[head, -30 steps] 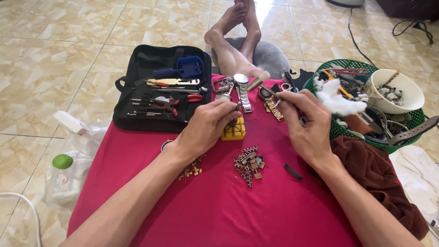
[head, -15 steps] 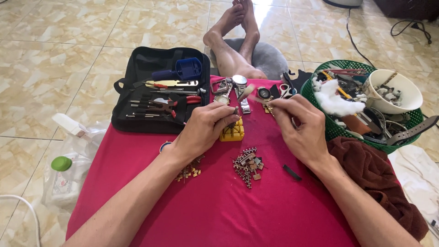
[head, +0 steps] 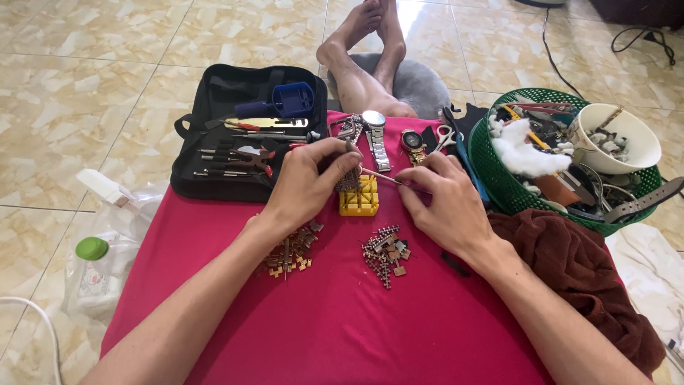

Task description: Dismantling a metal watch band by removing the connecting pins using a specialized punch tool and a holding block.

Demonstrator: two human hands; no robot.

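My left hand (head: 308, 180) pinches a piece of metal watch band (head: 348, 177) and holds it upright on a small yellow holder block (head: 359, 200). My right hand (head: 443, 203) grips a thin metal pin tool (head: 380, 177) whose tip points left at the band. Two heaps of loose band links lie on the red cloth (head: 342, 321): gold-coloured links (head: 291, 251) under my left wrist and darker links (head: 385, 251) below the block.
An open black tool case (head: 242, 135) lies at the back left. Wristwatches (head: 375, 135) and scissors (head: 443, 135) sit behind the block. A green basket (head: 499, 171) with a white bowl (head: 613, 139) stands right, a brown cloth (head: 570, 264) beside it. Bare feet (head: 370, 43) rest beyond.
My right hand has moved left and down toward the yellow block, bringing the pin tool to the band. My left hand stays on the band over the block.
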